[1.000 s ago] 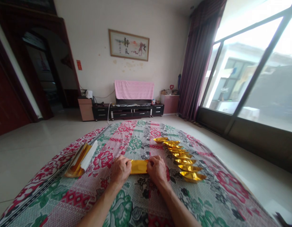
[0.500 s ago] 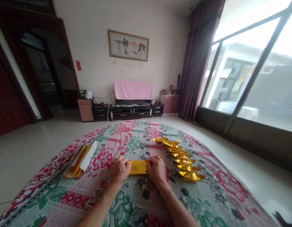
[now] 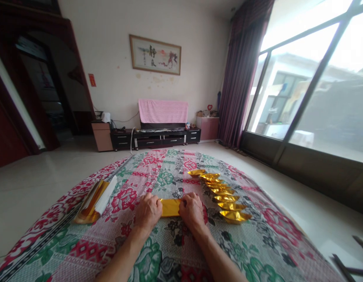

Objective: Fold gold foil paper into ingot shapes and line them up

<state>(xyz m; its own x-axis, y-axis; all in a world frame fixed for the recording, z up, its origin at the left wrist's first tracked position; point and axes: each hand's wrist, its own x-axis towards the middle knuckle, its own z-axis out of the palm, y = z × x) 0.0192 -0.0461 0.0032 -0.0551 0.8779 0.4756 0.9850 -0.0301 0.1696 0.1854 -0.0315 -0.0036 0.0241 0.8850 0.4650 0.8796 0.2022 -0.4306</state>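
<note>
A flat folded strip of gold foil paper lies crosswise on the patterned cloth in front of me. My left hand pinches its left end, fingers curled in. At the opposite end my right hand is closed on the same strip, so both ends are hidden under the fingers. Right of my right hand stand several folded gold paper ingots, lined up in a slanting row that runs away from me. Over to the left rests a loosely rolled stack of gold and white paper sheets.
The cloth covers a round table. Beyond it, a low black TV cabinet stands by the wall, with a pink cloth draped over the screen. A purple curtain and large windows are at the right. Dark bars show at the lower right corner.
The view has turned slightly, shifting everything a little to the left. Both hands still grip the ends of the gold paper strip, nearly unmoved against the cloth.
</note>
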